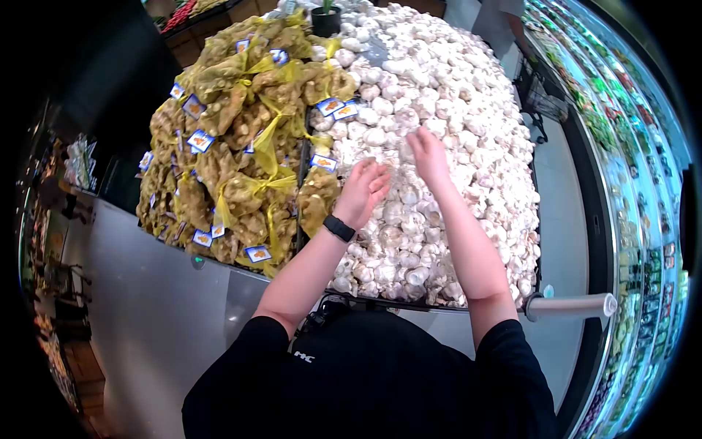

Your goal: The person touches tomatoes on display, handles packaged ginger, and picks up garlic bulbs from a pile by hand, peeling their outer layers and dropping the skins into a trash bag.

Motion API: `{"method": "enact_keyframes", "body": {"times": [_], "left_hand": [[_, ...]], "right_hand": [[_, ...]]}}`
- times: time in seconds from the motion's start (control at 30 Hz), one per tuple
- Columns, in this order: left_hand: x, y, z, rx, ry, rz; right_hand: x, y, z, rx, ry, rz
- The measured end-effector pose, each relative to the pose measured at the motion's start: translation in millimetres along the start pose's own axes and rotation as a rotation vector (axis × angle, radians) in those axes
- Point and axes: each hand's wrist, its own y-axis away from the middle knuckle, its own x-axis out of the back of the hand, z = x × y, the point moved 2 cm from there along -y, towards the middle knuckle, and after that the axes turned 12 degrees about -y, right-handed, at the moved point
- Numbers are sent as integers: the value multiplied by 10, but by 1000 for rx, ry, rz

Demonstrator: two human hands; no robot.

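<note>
Garlic bulbs (475,139) lie loose in a heap on the right side of the display stand (387,301), from front edge toward far edge. Left hand (365,192): above the heap, fingers bent, slightly spread, no bulb visible in them. Right hand (430,157): fingers curled; whether they pinch a bulb cannot be told. Handling appears in progress; completed and remaining amounts cannot be judged. Bagged ginger (245,192), left side: blue-and-white labels (200,140), print illegible. Shirt mark (303,357): apparently "HC".
</note>
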Motion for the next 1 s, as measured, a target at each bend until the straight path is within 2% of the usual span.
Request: {"method": "enact_keyframes", "body": {"times": [0.03, 0.07, 0.1, 0.17, 0.2, 0.23, 0.27, 0.3, 0.37, 0.4, 0.43, 0.47, 0.5, 0.57, 0.6, 0.63, 0.7, 0.83, 1.0], "left_hand": [[-112, -37, 87, 68, 95, 65], [-210, -54, 160, 136, 162, 1], [-212, -157, 157, 150, 260, -186], [-289, -263, 78, 202, 387, -210], [-273, -370, -38, 219, 453, -218], [-238, -458, -160, 228, 525, -216], [-237, -453, -194, 260, 510, -122], [-177, -540, -330, 236, 499, -143], [-100, -503, -388, 330, 560, 9], [-14, -448, -407, 271, 581, 8], [48, -403, -417, 210, 598, 0], [72, -369, -378, 198, 589, 99], [116, -263, -331, 185, 604, 133], [255, -84, -315, 286, 804, 3], [312, 7, -291, 278, 847, 9], [357, 80, -276, 273, 862, 111], [502, 147, -293, 251, 892, 84], [635, 185, -281, 220, 945, 148], [565, 177, -249, 178, 859, 175]], "right_hand": [[-35, 96, -165, 14, 16, -152], [-52, 176, -395, 41, 89, -314], [-105, 260, -479, 95, 210, -401], [-236, 363, -420, 180, 370, -565], [-238, 389, -426, 182, 368, -563], [-208, 421, -456, 322, 439, -489], [-205, 440, -482, 469, 501, -421], [-163, 439, -616, 421, 615, -478], [-138, 426, -766, 440, 475, -481], [-161, 394, -703, 454, 465, -507], [-175, 307, -612, 413, 364, -424], [-219, 214, -598, 368, 265, -340], [-304, 138, -579, 378, 260, -358], [-543, -18, -549, 343, 402, -537], [-679, -82, -562, 338, 530, -686], [-798, -162, -570, 349, 522, -696], [-1052, -274, -469, 379, 721, -905], [-1262, -339, -334, 406, 758, -940], [-1118, -261, -143, 453, 677, -874]]}}
